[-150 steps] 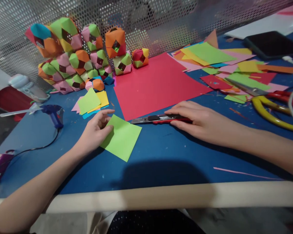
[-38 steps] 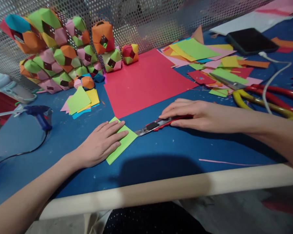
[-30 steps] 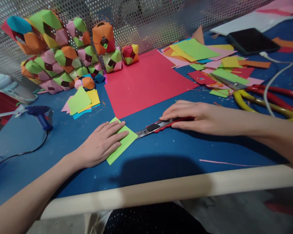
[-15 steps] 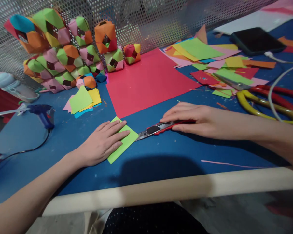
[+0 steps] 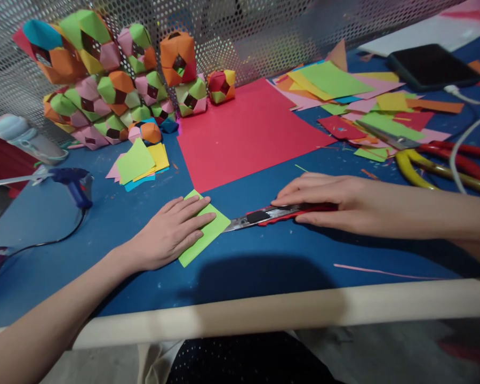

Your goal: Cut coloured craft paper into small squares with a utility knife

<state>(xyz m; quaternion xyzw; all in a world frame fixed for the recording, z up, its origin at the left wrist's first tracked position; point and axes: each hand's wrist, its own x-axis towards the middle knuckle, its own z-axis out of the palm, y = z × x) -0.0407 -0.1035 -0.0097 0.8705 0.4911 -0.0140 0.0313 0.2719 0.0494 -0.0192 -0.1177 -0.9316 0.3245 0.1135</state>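
Left hand (image 5: pixel 172 234), spread flat, presses green paper (image 5: pixel 212 227) to the blue surface (image 5: pixel 116 213), seemingly steadying it, while the right hand (image 5: pixel 330 201) grips a cutter (image 5: pixel 260 216), its blade (image 5: pixel 237 224) meeting the paper's corner.

the flat blue tabletop (image 5: pixel 104 221) carries a broad red paper sheet (image 5: pixel 248 144), a folded light-green paper (image 5: pixel 211 226), a fanned stack of small coloured papers (image 5: pixel 137 162), a blue glue gun (image 5: pixel 75 185), a thin pink paper strip (image 5: pixel 376 271) and a black rectangular phone (image 5: pixel 434 66).

1 perforated grey panel (image 5: pixel 256 32) behind blue tabletop (image 5: pixel 288 245); cream front edge (image 5: pixel 240 314); grey floor (image 5: pixel 364 352) below.
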